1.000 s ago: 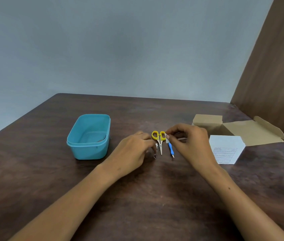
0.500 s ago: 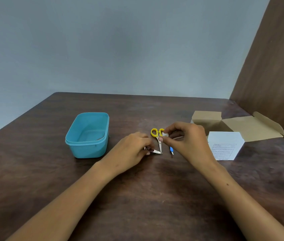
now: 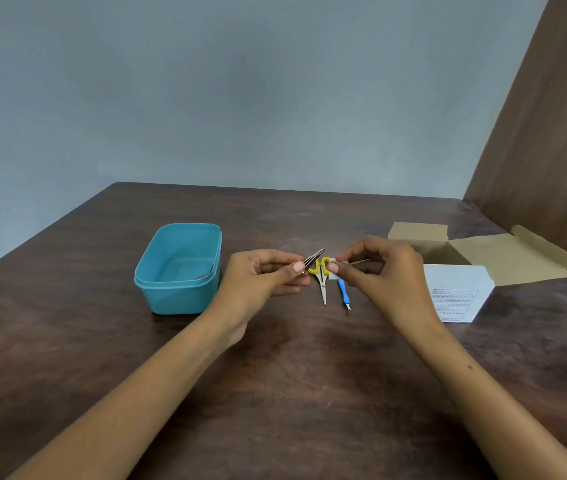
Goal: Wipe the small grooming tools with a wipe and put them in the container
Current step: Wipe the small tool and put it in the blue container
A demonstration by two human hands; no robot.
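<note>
Now, line by line:
Left hand (image 3: 261, 282): its thumb and fingers pinch a small silver metal nail clipper (image 3: 314, 260), lifted above the dark brown wooden table (image 3: 67, 341), tip pointing up and right.
Right hand (image 3: 382, 275): fingers curled, pinching a small white wipe (image 3: 333, 276); a thin metal piece sticks out behind the fingers, I cannot tell what it is.
Yellow-handled small scissors (image 3: 322, 278): flat on the table between both hands.
Blue-handled thin tool (image 3: 343, 293): just beside the scissors, on their right.
Teal plastic rectangular container (image 3: 180, 268): left of the left hand, open.
Open brown cardboard box (image 3: 483, 249): far right, with a white printed box (image 3: 459, 292) in front of it.
</note>
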